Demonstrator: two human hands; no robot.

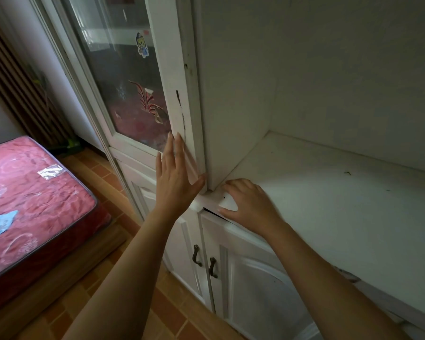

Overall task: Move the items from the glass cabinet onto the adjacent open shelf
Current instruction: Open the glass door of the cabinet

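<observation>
The white glass cabinet door (123,77) stands closed on the left, with a cartoon sticker (142,47) on its pane. Behind the glass I make out a red item with a feathered bird figure (147,104); the rest inside is blurred by reflections. My left hand (176,175) lies flat, fingers spread, against the lower right of the door frame. To the right is the white open shelf (329,192), bare apart from small specks. My right hand (250,202) rests palm down on its front left corner, fingers curled over the edge, holding nothing.
Two lower white cupboard doors with dark metal handles (205,261) sit beneath the shelf; the right one looks slightly ajar at its top. A red mattress (32,200) lies on the left above a wooden floor (103,285). A slatted radiator cover (17,89) lines the far left wall.
</observation>
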